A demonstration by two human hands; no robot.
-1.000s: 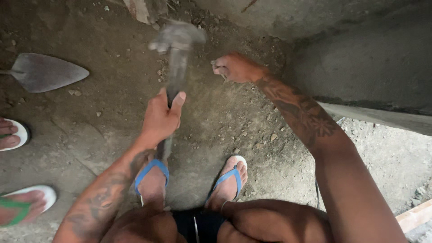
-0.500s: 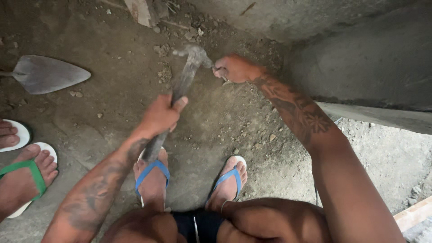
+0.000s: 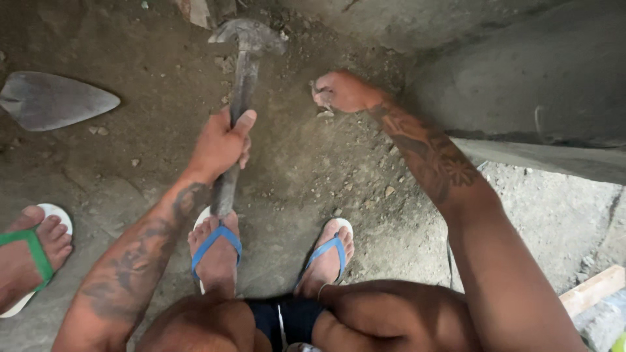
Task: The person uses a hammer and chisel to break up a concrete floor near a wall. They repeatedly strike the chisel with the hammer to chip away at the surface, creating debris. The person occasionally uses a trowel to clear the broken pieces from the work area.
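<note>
My left hand grips the dark handle of a hammer. Its heavy metal head is lifted over the dirt ground, up and to the left of my right hand. My right hand is a closed fist pressed to the ground at the foot of a concrete wall, pinching a small object whose kind I cannot make out. I am squatting, with both feet in blue-strapped sandals just below the hammer handle.
A pointed metal trowel lies on the ground at the left. Another person's foot in a green-strapped sandal stands at the lower left. A piece of wood lies at the lower right. Small stones litter the dirt.
The hammer head swung down toward my right fist half a second ago and is now lifted back up and left. The other person's foot has shifted at the left edge.
</note>
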